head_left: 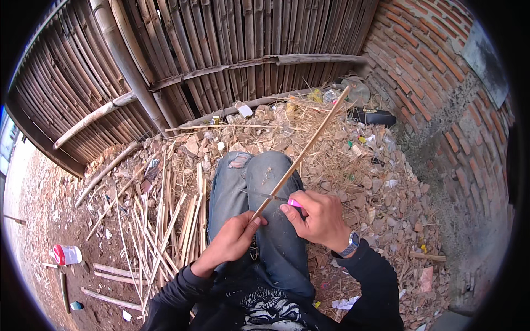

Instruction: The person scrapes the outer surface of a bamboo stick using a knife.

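Observation:
A long, narrow bamboo strip (pixel 310 146) slants over my knees, its far end up toward the fence. My left hand (pixel 234 238) is closed around the strip's near part, above my lap. In my right hand (pixel 320 218) is a knife (pixel 295 203) with a pink handle, mostly covered by my fingers. Its thin dark blade lies across the strip, just beyond my left hand, and points left. Whether the blade has cut into the bamboo, I cannot tell.
Several split bamboo strips (pixel 160 231) lie on the ground to my left. A clear tub with a red lid (pixel 67 255) stands farther left. Ahead is a bamboo fence (pixel 232 38); a brick wall (pixel 430 71) rises on the right. Rubble and litter cover the ground.

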Tool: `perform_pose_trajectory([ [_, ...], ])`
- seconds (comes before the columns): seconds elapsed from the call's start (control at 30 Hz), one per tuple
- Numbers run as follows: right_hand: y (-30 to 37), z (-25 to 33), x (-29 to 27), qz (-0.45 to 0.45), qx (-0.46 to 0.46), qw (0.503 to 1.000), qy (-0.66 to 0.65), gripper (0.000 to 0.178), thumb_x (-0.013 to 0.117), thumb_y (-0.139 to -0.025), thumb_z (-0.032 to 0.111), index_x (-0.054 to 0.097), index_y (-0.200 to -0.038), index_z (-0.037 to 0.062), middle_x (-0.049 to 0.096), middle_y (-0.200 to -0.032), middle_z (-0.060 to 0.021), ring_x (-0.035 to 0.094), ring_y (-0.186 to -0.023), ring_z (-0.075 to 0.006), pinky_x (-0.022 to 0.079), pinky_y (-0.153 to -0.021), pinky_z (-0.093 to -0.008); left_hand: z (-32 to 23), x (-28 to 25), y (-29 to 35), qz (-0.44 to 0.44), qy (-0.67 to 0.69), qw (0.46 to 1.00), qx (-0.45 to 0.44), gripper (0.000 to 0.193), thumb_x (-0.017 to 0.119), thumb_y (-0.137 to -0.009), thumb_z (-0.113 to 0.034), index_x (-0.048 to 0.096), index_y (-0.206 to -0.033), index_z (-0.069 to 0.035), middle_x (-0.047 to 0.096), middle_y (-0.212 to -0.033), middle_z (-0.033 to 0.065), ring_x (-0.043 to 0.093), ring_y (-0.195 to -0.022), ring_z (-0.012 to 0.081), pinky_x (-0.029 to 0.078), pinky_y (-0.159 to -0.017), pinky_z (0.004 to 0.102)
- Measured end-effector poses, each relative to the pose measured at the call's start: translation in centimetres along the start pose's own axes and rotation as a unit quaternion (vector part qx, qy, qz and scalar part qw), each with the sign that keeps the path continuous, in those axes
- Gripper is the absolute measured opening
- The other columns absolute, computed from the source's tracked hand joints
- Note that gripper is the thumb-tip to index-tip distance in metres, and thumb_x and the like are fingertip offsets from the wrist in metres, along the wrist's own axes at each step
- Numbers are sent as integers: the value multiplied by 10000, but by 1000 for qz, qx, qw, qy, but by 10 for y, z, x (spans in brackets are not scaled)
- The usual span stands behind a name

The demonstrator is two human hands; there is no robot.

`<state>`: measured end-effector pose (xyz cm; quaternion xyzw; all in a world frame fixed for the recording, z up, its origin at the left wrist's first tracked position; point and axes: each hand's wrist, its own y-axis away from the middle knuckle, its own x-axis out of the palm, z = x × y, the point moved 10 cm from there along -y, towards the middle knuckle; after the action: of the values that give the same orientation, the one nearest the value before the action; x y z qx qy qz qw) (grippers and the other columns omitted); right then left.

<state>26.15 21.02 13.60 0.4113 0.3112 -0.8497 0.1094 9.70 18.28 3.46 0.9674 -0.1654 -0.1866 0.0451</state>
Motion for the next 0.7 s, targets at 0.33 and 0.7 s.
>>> perform_pose_trajectory([
  [0.33, -7, -115, 17, 2, 153, 980, 127, 486, 561, -1055, 410, 625, -752, 36, 606, -573, -212, 625, -551, -459, 492, -506, -515, 18, 2, 13, -6, -16, 1000, -13, 274, 501, -1079, -219, 681, -1054, -15, 660, -819, 156, 662, -787, 299, 493, -749, 421],
  [0.7, -31, -149, -3, -1, 208, 974, 89, 561, 580, -1021, 488, 618, -683, 42, 585, -558, -222, 637, -564, -451, 494, -527, -530, 24, -12, 32, -51, -65, 996, 12, 195, 555, -1047, -149, 663, -1031, 12, 642, -717, 254, 658, -722, 470, 485, -639, 497],
])
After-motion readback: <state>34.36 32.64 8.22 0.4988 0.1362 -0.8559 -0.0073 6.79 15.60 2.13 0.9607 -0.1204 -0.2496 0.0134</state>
